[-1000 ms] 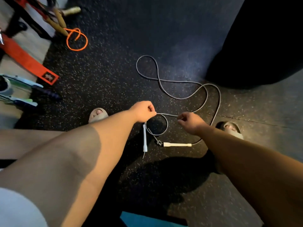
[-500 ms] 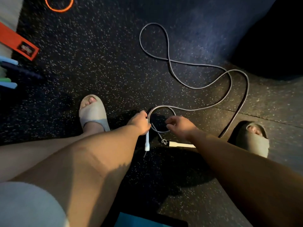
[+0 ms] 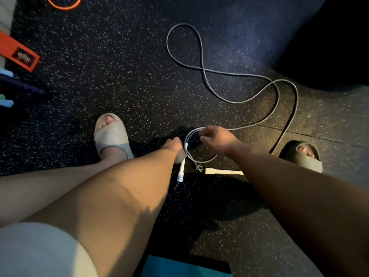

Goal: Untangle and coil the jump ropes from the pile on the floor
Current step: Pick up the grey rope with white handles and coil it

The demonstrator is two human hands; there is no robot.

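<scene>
Where the person stands: on a dark speckled floor [image 3: 119,76], feet apart, both bare arms reaching down between them.
Left hand [image 3: 175,146]: curled round a white handle [image 3: 181,172], which hangs below the fist with its lower end pointing at the floor.
Right hand [image 3: 215,136]: thumb and fingers [image 3: 202,134] pinch the grey cord at the top of a small loop, just beside the left hand.
Jump rope [image 3: 201,62]: grey cord, one small loop between the two hands, the rest lying loose on the floor ahead in wide curves that cross once and sweep out towards the right foot.
Second handle [image 3: 223,172]: white, flat on the floor under the right forearm, joined to the cord by a small clip.
Sandals: left sandal [image 3: 111,134] pale, right sandal [image 3: 307,162] in shadow.
Edges: orange rope [image 3: 63,6] top left, orange strap [image 3: 18,54] at left, teal mat [image 3: 185,266] at the bottom.
</scene>
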